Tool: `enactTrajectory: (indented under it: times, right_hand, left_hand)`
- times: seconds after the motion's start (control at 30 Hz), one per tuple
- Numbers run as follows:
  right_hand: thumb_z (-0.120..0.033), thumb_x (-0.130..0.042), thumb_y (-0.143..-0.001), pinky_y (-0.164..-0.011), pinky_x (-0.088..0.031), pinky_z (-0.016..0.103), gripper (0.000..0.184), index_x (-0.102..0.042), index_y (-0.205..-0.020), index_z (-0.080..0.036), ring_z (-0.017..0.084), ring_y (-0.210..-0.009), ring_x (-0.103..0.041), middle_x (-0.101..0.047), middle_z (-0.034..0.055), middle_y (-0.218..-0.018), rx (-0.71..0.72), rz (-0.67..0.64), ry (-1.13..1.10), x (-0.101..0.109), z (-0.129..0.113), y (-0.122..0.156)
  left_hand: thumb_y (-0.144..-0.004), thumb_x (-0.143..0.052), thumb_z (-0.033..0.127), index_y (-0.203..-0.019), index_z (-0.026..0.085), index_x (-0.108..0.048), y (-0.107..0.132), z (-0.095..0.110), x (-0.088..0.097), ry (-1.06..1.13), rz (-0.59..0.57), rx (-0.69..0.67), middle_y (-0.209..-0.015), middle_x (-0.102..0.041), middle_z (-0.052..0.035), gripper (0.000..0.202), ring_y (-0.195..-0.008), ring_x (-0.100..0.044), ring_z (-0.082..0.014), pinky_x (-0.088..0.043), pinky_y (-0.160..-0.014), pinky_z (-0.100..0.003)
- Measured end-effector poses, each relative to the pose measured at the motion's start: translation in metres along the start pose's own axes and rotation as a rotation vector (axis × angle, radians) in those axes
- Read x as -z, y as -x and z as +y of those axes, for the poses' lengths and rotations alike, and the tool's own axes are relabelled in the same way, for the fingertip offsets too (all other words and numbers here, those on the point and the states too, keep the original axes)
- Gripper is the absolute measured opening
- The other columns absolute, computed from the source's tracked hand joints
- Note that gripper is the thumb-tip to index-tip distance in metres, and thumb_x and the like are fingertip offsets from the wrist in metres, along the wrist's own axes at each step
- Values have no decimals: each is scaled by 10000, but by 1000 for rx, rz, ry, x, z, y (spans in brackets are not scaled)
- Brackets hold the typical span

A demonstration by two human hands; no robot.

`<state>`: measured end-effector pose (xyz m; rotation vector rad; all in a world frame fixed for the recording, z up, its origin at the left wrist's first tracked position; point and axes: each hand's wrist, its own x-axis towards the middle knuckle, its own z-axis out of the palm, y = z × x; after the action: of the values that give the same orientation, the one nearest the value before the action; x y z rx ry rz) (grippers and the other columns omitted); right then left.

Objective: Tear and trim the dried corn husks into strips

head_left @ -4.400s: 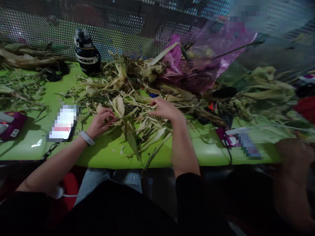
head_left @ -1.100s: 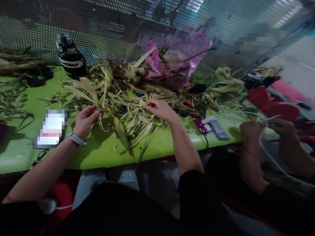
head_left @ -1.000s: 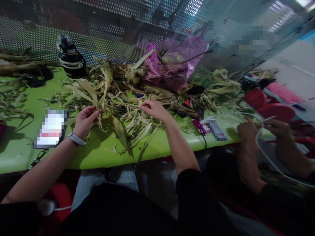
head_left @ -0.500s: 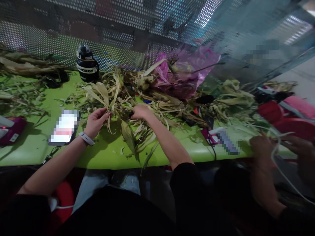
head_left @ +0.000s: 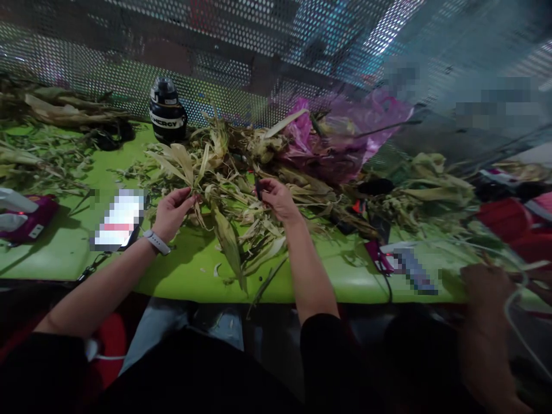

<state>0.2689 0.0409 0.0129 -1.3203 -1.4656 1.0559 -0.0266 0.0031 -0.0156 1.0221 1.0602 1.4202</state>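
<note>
A heap of dry corn husks (head_left: 233, 172) lies on the green table (head_left: 185, 276) in front of me. My left hand (head_left: 170, 211), with a white watch on the wrist, pinches the base of a bundle of pale husk leaves (head_left: 183, 164) that fans upward. My right hand (head_left: 278, 198) is closed in the pile to the right, gripping a thin dark stick-like thing (head_left: 257, 187) that stands upright among the husks; I cannot make out what it is.
A phone (head_left: 118, 218) lies left of my left hand. A black jar (head_left: 167, 118) stands at the back by the perforated metal wall. A purple plastic bag (head_left: 336, 144) sits behind the heap. Another person's hand (head_left: 489, 284) handles a white cord at the right.
My right hand shifted left through the pile, then closed on a thin dark thing and raised it. My left hand kept its pinch on the husk bundle. The camera swung left.
</note>
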Motion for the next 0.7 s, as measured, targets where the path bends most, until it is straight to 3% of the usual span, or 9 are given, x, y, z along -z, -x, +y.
enactTrajectory:
  times: [0.1,0.2,0.4,0.53,0.7]
  right_hand:
    - [-465,-752,-627,-527,-400,201,501,-547,-1006,-209,99,-683,-549,-661,18,-942,80,-30,-77,-8,-7,7]
    - [-402,-788,-605,-629,-455,229,431,-575,-917,-195,110,-711,-563,-650,4,-864,115,-144,-1,-16,-17,18]
    - [-375,-746,-693,-533,-309,224,346,-622,-938,-164,65,-544,-379,-600,-25,-754,118,-465,311,-34,-30,35]
    - [-361,-714,-693,-595,-344,235,379,-630,-998,-153,76,-602,-418,-641,7,-876,127,-415,416,-35,-28,31]
    - [-412,-719,-665,-641,-382,242,408,-629,-952,-138,102,-671,-467,-623,4,-819,117,-359,358,-28,-19,24]
  left_hand:
    - [-655,-846,355,-1036,158,-705,1,1,-1,-15,11,6,-996,-758,-77,452,-879,-705,-176,-600,-765,-304]
    - [-652,-846,369,-1018,152,-708,3,2,-1,-30,23,-4,-978,-758,-82,448,-874,-707,-194,-607,-724,-314]
    - [-669,-837,379,-1014,147,-745,3,7,1,-118,43,-39,-861,-748,-59,426,-743,-669,-154,-582,-679,-287]
    - [-674,-829,361,-1015,150,-760,1,6,4,-148,44,-89,-905,-749,-64,407,-778,-665,-154,-568,-748,-293]
    - [-709,-801,363,-1041,156,-762,2,8,5,-167,-2,-113,-979,-751,-76,393,-860,-672,-165,-554,-829,-299]
